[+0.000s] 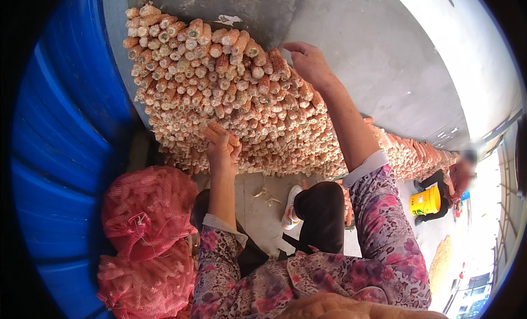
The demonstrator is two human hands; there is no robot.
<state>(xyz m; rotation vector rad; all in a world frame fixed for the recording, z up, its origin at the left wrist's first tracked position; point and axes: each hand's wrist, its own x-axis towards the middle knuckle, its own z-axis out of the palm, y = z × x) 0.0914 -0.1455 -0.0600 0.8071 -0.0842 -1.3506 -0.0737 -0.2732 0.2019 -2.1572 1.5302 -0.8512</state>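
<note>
In front of me rises a tall stack of shelled corncobs (236, 99), laid with most of their ends facing out. My left hand (222, 154), before the lower part of the stack, is closed around corncobs (221, 133); how many is hard to tell. Raised at the upper right slope of the stack is my right hand (310, 63). Its index finger stretches out leftward, just above a reddish corncob (279, 62), and nothing shows in its grasp. Whether it touches that cob, I cannot tell.
Red mesh sacks (145, 209) full of cobs stand at my left, beside a blue corrugated metal sheet (66, 154). A grey wall (373, 66) backs the stack, which runs on to the right. There a person (453, 182) sits near a yellow bucket (425, 200).
</note>
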